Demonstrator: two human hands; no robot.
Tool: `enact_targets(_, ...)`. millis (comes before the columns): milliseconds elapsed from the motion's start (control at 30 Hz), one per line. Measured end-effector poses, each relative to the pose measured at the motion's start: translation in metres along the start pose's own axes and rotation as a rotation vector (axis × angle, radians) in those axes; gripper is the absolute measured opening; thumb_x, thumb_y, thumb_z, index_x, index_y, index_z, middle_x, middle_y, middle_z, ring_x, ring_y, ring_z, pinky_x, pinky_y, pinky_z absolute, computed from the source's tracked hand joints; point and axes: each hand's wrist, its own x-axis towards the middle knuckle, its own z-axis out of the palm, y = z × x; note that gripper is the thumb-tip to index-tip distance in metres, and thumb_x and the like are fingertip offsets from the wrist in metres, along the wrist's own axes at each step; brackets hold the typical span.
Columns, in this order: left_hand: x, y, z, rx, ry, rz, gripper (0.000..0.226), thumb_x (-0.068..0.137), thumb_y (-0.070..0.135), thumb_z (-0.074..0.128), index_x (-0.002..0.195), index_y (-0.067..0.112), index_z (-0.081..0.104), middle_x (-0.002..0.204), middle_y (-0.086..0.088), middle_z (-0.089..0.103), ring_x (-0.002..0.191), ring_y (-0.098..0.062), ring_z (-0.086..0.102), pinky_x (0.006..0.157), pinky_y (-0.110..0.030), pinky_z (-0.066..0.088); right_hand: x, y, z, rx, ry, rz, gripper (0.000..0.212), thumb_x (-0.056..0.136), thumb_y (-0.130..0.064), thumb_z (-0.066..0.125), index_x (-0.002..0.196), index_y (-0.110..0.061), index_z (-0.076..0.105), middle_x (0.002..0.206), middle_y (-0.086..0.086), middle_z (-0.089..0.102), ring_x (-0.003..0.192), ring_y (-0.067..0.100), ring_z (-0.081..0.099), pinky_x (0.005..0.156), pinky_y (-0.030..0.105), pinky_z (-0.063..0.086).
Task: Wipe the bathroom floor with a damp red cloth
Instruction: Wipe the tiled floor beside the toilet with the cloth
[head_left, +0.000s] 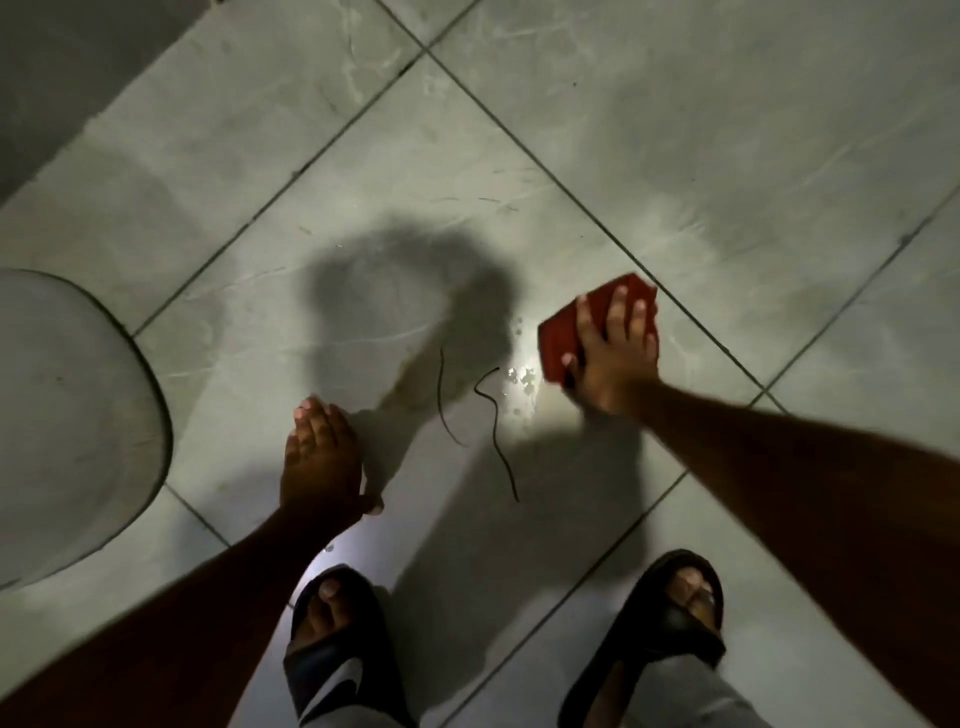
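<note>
Grey bathroom floor (701, 156) is dim and wet-looking, so while our right hand (615, 348) presses the red cloth (563, 332) flat with fingers spread and our left hand (322, 457) braces open-palmed, we'd probably sweep toward those droplets (522, 375) and stray hairs (496, 415).

- Right hand (615, 358) reaches forward on a bare, nearly straight arm; palm down, fingers spread and pressed flat, thumb out to the left
- Left hand (321, 457) lies palm down, fingers together and pointing forward, thumb tucked at the right side; its bare forearm runs back to the lower left
- Both feet sit below the arms in dark slide sandals, toes forward; grey trouser legs show at the bottom edge
</note>
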Motion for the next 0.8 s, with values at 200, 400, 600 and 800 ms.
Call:
enact_targets(200,0.002,0.002,-0.001,0.017,0.014,-0.005,0.145,0.057,0.06,0.079,0.141,-0.008,-0.019,0.152,-0.037,-0.015,0.143,-0.05,-0.008,0.12,-0.051,0.007,-0.068,-0.016,0.041,0.098,0.098,0.01,0.073,0.089,-0.05,0.038,0.152,-0.021,0.016,0.158,0.029,0.008,0.142,0.053,0.009,0.108,0.07,0.02)
enact_targets(400,-0.001,-0.002,0.0,-0.025,0.033,0.017,0.145,0.058,0.06,0.078,0.142,-0.006,-0.019,0.153,-0.034,-0.018,0.144,-0.047,-0.012,0.12,-0.048,0.003,-0.129,0.028,0.056,0.023,0.016,-0.121,0.076,0.084,-0.043,0.055,0.15,-0.019,0.026,0.154,0.032,0.02,0.138,0.058,0.021,0.101,0.074,0.031)
enact_targets(600,-0.003,-0.01,0.01,-0.053,0.068,0.069,0.145,0.061,0.065,0.073,0.135,0.0,-0.034,0.15,-0.028,-0.03,0.142,-0.043,-0.021,0.12,-0.047,0.0,0.059,-0.051,-0.029,0.065,0.106,-0.008,0.073,0.09,-0.056,0.046,0.151,-0.031,0.013,0.161,0.021,-0.006,0.144,0.05,-0.007,0.112,0.07,0.009)
enact_targets(800,0.01,-0.015,-0.003,-0.031,0.087,0.001,0.164,0.039,0.074,0.076,0.138,-0.004,-0.028,0.149,-0.031,-0.031,0.141,-0.045,-0.024,0.118,-0.051,-0.005,-0.034,-0.137,0.065,-0.119,0.118,-0.616,0.069,0.084,-0.054,0.045,0.147,-0.029,0.031,0.161,0.02,0.014,0.146,0.046,0.005,0.111,0.067,0.013)
